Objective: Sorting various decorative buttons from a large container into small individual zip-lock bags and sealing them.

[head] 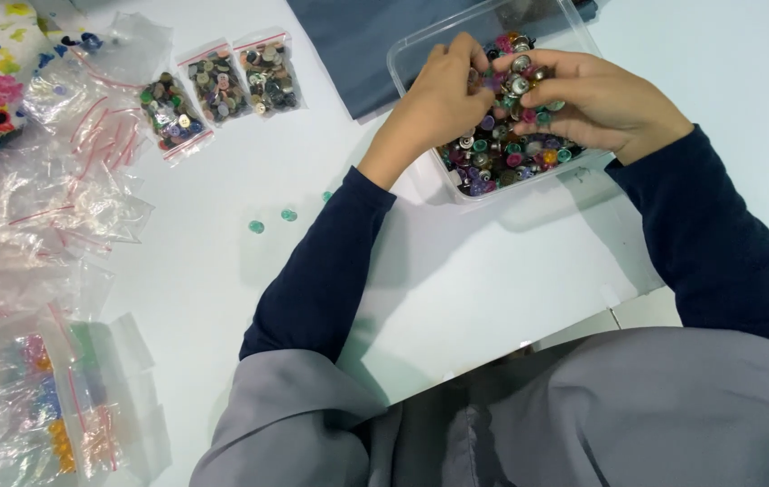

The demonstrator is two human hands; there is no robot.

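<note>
Inside the clear plastic tub (409,56), your left hand (443,90) and right hand (587,95) both pinch mixed buttons (511,149)

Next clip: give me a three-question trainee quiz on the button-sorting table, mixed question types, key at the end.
1. True or false: both the left hand and the right hand are over the clear plastic box of mixed coloured buttons.
2. How many small zip bags filled with buttons lie in a row on the white table? A) one B) three C) six
3. What colour are the loose buttons lying on the table beside the left forearm?

Key
1. True.
2. B: three filled bags, beside a heap of empty clear zip bags.
3. Green.
</note>
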